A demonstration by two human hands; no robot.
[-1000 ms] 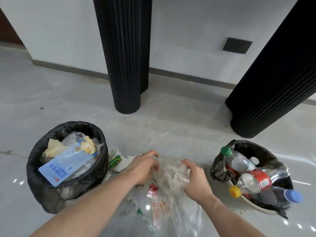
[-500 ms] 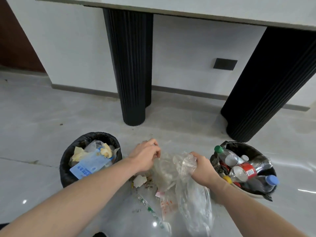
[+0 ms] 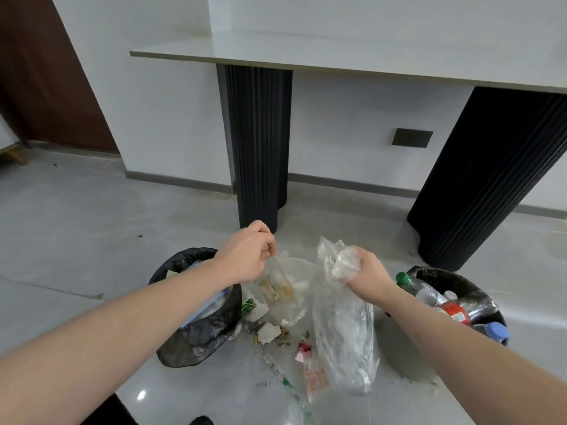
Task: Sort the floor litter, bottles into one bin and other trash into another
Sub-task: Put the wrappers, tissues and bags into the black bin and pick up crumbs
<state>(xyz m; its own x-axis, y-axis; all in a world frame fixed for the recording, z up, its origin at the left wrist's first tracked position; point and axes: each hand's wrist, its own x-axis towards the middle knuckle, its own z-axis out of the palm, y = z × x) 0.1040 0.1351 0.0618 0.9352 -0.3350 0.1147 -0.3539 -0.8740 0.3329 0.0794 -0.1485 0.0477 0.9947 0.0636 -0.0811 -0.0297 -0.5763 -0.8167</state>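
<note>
No text, brand or number is legible. The red label on a clear plastic bottle in the right-hand black-lined bin — and the small red-and-white sachet on the grey floor — carry print too blurred to read.

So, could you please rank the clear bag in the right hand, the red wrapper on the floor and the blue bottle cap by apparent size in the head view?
1. clear bag
2. blue bottle cap
3. red wrapper, close to the cap; unsure.

Two bins; two hands; two clear plastic bags; two black table legs.
</note>
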